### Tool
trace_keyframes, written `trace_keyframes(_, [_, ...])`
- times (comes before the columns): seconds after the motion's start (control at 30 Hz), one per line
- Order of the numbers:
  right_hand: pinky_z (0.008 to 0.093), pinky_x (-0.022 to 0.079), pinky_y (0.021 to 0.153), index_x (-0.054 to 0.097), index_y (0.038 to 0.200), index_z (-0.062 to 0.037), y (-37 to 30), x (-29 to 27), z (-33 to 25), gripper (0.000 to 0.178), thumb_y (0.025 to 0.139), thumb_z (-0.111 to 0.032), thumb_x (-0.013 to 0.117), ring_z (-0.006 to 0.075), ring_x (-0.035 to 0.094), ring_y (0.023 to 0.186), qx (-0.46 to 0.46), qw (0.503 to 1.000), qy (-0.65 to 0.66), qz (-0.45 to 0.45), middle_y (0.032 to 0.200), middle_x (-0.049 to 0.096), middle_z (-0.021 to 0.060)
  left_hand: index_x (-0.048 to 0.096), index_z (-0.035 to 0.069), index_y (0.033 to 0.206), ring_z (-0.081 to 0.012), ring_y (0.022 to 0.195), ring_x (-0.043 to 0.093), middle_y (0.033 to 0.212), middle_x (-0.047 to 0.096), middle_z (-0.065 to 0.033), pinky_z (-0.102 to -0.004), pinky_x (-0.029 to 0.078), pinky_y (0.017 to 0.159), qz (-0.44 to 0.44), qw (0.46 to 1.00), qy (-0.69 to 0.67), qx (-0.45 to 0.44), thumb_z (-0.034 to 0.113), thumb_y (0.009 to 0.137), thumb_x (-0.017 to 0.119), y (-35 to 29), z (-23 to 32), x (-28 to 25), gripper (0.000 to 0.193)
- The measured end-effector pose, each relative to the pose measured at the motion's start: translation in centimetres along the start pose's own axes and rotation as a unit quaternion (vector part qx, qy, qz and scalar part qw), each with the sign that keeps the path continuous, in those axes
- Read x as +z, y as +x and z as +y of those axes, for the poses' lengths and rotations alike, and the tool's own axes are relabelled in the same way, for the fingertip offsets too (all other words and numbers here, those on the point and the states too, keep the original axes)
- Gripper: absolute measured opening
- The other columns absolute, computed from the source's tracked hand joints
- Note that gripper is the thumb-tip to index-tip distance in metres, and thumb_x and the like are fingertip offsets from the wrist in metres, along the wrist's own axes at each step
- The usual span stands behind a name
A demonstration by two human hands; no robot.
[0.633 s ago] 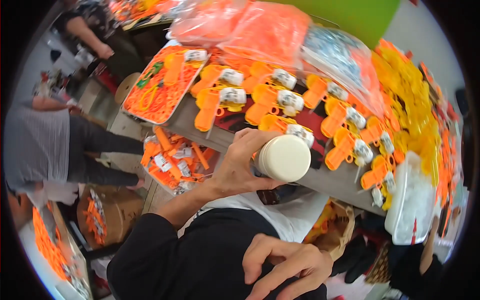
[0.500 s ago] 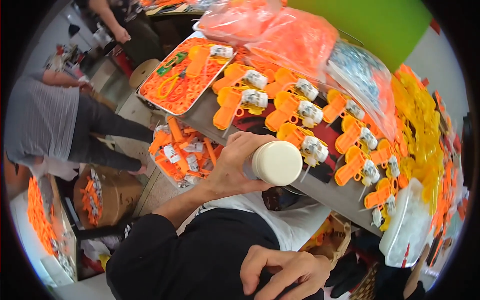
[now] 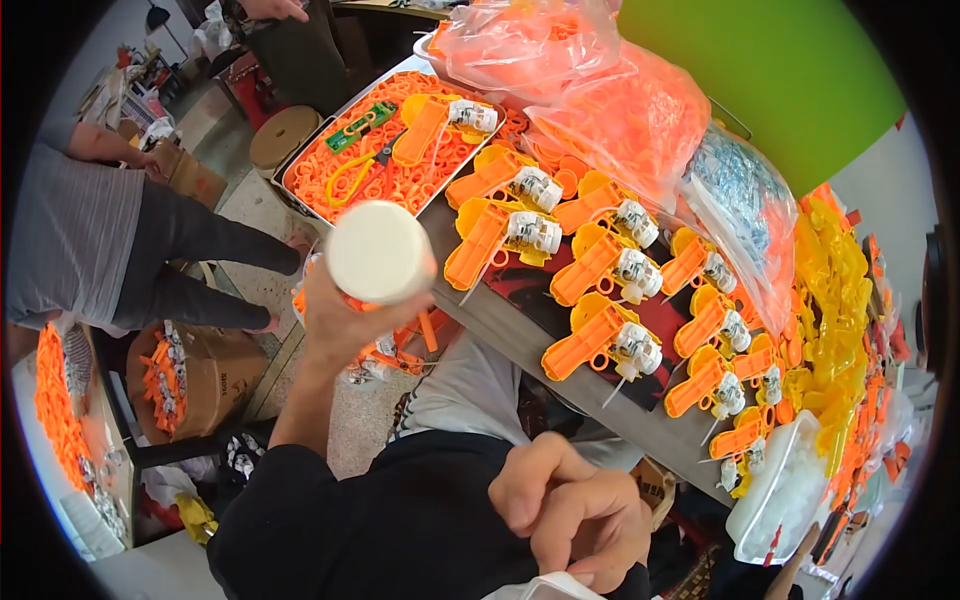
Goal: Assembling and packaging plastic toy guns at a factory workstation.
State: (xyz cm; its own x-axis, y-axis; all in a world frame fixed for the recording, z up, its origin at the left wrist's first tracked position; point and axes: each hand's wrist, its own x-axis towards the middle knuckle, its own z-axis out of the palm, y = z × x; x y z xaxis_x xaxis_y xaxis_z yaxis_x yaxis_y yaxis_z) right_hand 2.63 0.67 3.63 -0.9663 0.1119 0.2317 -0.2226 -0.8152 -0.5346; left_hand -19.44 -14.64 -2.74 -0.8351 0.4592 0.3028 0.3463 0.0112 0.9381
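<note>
In the head view, the left hand (image 3: pixel 345 325) has its grip closed around a bottle with a cream lid (image 3: pixel 378 250). The thumb and fingers wrap its sides, and the lid faces up at the camera. Half a second ago the bottle was near the middle of the view, by the edge of the worktop (image 3: pixel 500 328). Now it is more to the left and higher up – just below the metal tray (image 3: pixel 459 169) full of orange rings, and it looks a bit blurry.

The right hand (image 3: pixel 575 510) is low down, in front of the black shirt (image 3: pixel 370 520). Its fingers are more curled than before, with only a small gap in its grip. A pale thing (image 3: pixel 545 590) now peeks up from the bottom edge, right by its fingertips. I cannot tell if the grip has hold of it.

The worktop shows turned and a bit lower than before. The orange and yellow toy guns (image 3: pixel 583 342) lie on it in the same rows. The pliers (image 3: pixel 352 178) and the green tool (image 3: pixel 362 127) are still in the tray – now easier to see.
</note>
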Motion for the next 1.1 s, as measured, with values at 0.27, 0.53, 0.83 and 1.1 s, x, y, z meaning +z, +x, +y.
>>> trace_keyframes(0.27, [0.0333,0.04,0.073,0.062,0.064,-0.0119,6.8,2.5,-1.6,0.031,0.078,-0.028,0.085,0.0114,0.051,0.08,-0.093,0.98,-0.167,0.054,0.109,0.05,0.0,0.065,-0.005,0.111,-0.0174,0.094,0.07,0.1,0.072,-0.0111,-0.0316,0.054,0.086,0.145,0.986,0.037,0.072,0.006,0.068,0.089,3.0,-1.0,-4.5,0.051])
trace_keyframes(0.53, [0.0237,0.043,0.066,0.072,0.093,-0.0019,13.0,2.4,-0.2,0.042,0.096,-0.043,0.064,0.0193,0.052,0.088,-0.09,0.972,-0.149,-0.155,0.112,0.052,0.0158,0.051,-0.005,0.135,-0.0259,0.119,0.061,0.129,0.062,-0.0172,-0.0424,0.049,0.103,0.143,0.988,0.058,0.031,-0.005,0.071,0.078,4.1,-3.2,-8.5,0.07])
trace_keyframes(0.83, [0.0309,0.042,0.076,0.073,0.087,-0.0043,16.5,1.3,-0.4,0.02,0.088,-0.024,0.072,0.0202,0.055,0.09,-0.026,0.974,-0.125,-0.185,0.095,0.058,0.0103,0.057,-0.002,0.127,-0.0201,0.11,0.064,0.119,0.067,-0.0121,-0.0345,0.049,0.097,0.28,0.95,0.136,0.03,0.017,0.072,0.089,12.0,-4.8,-12.5,0.066])
trace_keyframes(1.1, [0.0331,0.042,0.073,0.07,0.095,-0.0061,18.9,0.4,-0.1,0.021,0.096,-0.026,0.063,0.0211,0.055,0.08,-0.073,0.955,-0.208,-0.198,0.088,0.06,0.0094,0.059,-0.001,0.122,-0.0179,0.1,0.067,0.113,0.069,-0.011,-0.0333,0.056,0.087,0.184,0.975,0.119,0.045,0.02,0.072,0.089,26.8,-10.9,-15.4,0.061])
